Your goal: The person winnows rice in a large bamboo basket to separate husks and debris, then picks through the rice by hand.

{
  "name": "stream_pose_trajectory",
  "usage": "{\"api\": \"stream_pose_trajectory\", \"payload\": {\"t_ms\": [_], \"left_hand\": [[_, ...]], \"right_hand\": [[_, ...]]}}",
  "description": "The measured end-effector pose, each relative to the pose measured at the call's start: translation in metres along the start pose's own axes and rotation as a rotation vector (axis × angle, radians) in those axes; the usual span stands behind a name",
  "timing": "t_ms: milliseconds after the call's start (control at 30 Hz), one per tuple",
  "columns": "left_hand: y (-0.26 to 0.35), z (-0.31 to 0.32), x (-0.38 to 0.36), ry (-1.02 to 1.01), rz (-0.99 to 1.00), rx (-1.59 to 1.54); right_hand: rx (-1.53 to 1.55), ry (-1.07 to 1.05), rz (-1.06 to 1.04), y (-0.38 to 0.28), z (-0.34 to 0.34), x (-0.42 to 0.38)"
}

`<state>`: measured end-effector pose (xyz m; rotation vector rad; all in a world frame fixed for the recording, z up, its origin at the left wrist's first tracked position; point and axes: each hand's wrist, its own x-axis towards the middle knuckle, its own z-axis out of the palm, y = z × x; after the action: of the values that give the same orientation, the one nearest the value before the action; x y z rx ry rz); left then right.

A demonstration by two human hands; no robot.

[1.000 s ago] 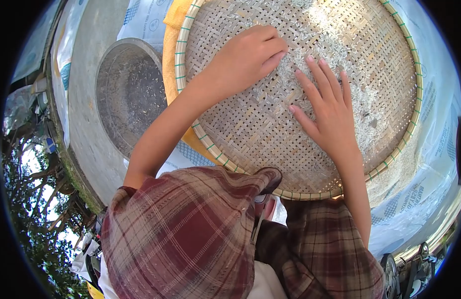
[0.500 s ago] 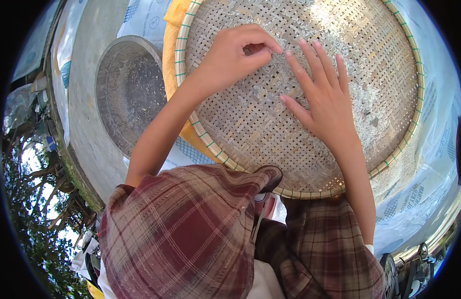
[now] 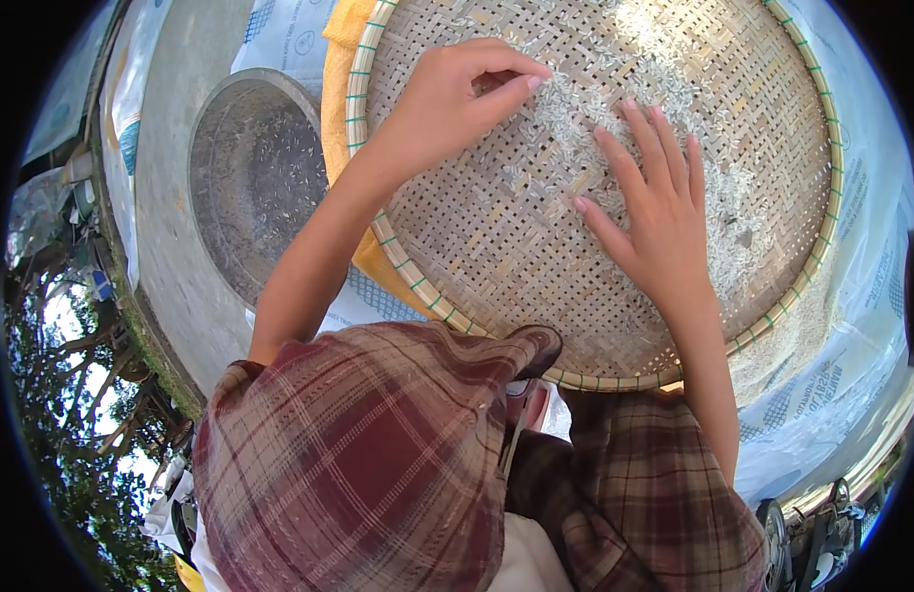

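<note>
A round woven bamboo tray with a green-stitched rim bears scattered pale grains. Over its upper left part is my left hand, thumb and index finger brought together in a pinch; whatever lies between the tips is too small to name. My right hand rests on or just over the grains right of the middle, its fingers spread and nothing in them.
A grey round basin with a few grains inside stands left of the tray. Yellow cloth shows under the tray's left edge. Printed plastic sheeting lies at the right, and wheels show at the lower right.
My right hand has moved right and slightly down, uncovering grains near the tray's middle. My left hand has shifted slightly left and up, still pinched.
</note>
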<state>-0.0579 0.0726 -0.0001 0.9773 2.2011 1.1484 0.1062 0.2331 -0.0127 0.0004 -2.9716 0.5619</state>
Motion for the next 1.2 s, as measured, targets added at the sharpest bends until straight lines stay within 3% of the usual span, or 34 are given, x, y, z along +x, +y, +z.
{"api": "stream_pose_trajectory", "payload": {"t_ms": [33, 100, 200, 533, 600, 633, 700, 733, 800, 1033, 1100, 1133, 1200], "left_hand": [[0.0, -0.002, -0.001, -0.001, -0.001, 0.0], [0.002, -0.006, -0.003, -0.058, -0.057, -0.368], [0.003, -0.013, -0.007, -0.007, -0.085, -0.447], [0.005, -0.033, -0.041, 0.157, -0.169, -0.371], [0.007, -0.045, -0.05, 0.356, -0.247, -0.169], [0.002, -0.053, -0.055, 0.357, -0.248, -0.169], [-0.011, -0.067, -0.069, 0.597, -0.345, 0.005], [-0.017, -0.073, -0.076, 0.598, -0.346, 0.007], [-0.03, -0.082, -0.092, 0.788, -0.467, 0.015], [-0.101, -0.091, -0.139, 0.851, -0.641, 0.097], [-0.124, -0.092, -0.144, 0.658, -0.636, 0.388], [-0.129, -0.092, -0.144, 0.659, -0.638, 0.387], [-0.121, -0.087, -0.133, 0.738, -0.424, 0.69]], "right_hand": [[0.001, 0.0, 0.001, 0.0, 0.0, 0.0], [-0.004, -0.038, 0.017, 0.0, -0.001, 0.0], [0.024, -0.023, 0.019, -0.001, -0.002, 0.0], [-0.039, -0.061, -0.149, -0.008, 0.01, 0.014], [-0.009, -0.032, -0.129, -0.009, 0.012, 0.013], [-0.009, -0.032, -0.131, -0.009, 0.013, 0.013], [0.005, -0.004, -0.107, -0.008, 0.014, 0.011], [0.007, -0.003, -0.108, -0.008, 0.014, 0.011], [0.016, -0.004, -0.099, -0.008, 0.014, 0.011], [0.025, -0.026, -0.093, -0.007, 0.011, 0.011], [0.029, 0.007, -0.086, -0.008, 0.011, 0.011], [0.028, 0.006, -0.088, -0.008, 0.011, 0.011], [0.019, -0.001, -0.087, -0.008, 0.011, 0.011]]}}
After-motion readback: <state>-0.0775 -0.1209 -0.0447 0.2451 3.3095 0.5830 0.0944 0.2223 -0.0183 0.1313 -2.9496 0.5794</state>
